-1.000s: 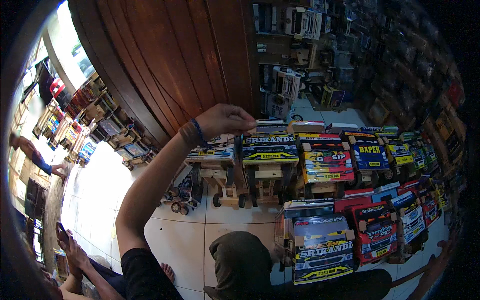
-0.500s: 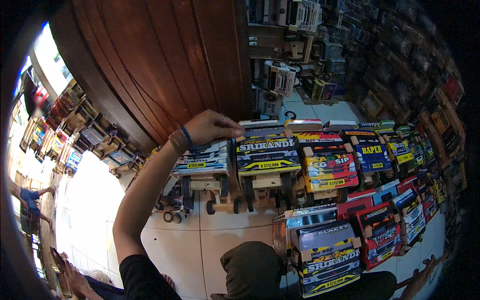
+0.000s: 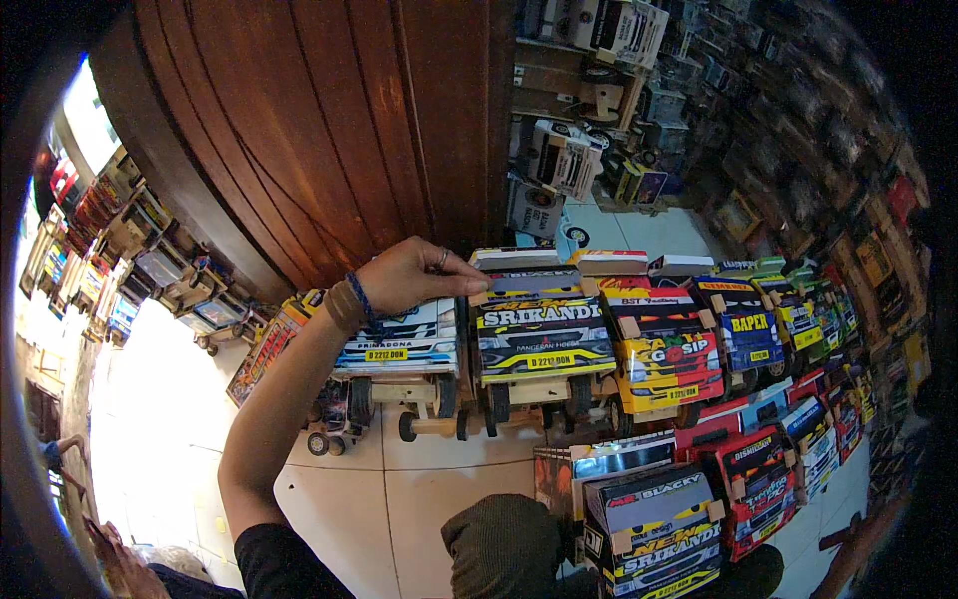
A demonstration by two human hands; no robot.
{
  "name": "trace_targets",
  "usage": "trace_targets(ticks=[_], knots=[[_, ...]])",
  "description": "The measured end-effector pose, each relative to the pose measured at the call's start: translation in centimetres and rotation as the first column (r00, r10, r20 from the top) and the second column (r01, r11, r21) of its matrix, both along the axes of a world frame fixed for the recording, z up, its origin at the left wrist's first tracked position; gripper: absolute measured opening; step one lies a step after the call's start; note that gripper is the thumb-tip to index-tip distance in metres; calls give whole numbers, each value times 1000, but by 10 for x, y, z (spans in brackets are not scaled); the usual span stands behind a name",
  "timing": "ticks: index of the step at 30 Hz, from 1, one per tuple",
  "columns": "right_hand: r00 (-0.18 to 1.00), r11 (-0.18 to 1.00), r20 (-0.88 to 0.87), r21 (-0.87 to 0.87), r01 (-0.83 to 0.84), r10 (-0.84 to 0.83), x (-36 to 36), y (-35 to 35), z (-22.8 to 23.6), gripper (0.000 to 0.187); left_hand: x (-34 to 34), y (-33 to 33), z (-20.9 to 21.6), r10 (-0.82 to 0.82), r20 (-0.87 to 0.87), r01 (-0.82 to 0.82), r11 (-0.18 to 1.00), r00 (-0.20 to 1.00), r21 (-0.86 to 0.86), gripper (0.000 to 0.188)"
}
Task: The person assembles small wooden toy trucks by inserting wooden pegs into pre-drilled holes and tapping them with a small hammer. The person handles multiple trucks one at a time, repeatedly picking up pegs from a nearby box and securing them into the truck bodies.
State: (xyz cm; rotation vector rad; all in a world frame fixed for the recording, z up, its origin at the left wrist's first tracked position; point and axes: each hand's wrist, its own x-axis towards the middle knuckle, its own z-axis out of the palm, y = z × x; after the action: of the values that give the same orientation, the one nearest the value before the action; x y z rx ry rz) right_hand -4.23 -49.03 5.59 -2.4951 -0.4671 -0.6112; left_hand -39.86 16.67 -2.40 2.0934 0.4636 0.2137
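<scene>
My left hand [image 3: 411, 272], wearing a ring and a blue bracelet, reaches in from the lower left. Its thumb and fingers pinch the upper left corner of a wooden toy truck [image 3: 544, 334] with a grey, black and yellow front. That truck stands in a row, between a white and blue toy truck [image 3: 407, 334] and a red and yellow toy truck [image 3: 671, 349]. Closer to me, a similar grey and yellow toy truck [image 3: 654, 529] sits beside a red one [image 3: 753, 489]. At the lower right rim, a brown shape [image 3: 863, 549] may be my right hand; its fingers are unclear.
A brown wooden panel [image 3: 329, 130] rises behind the row. More toy trucks [image 3: 566, 155] stand at the back and on crowded shelves [image 3: 160, 265] at the left. White floor tiles [image 3: 339, 499] lie in front. Another person's hand [image 3: 118, 559] shows at the lower left.
The view has shifted, so the trucks and my left hand appear slightly lower. My left hand stays at the same truck's corner. The other person's hand has slipped nearer the left rim.
</scene>
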Motion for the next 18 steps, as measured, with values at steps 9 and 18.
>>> trace_targets(ticks=[9, 18], knots=[[925, 943, 186, -88, -320, 331, 34, 122, 2, 54, -2, 1, 2, -38, 0, 38, 999, 999, 3, 28], [676, 818, -468, 401, -412, 569, -72, 283, 23, 51, 0, 3, -5, -38, -3, 38, 999, 999, -2, 27]])
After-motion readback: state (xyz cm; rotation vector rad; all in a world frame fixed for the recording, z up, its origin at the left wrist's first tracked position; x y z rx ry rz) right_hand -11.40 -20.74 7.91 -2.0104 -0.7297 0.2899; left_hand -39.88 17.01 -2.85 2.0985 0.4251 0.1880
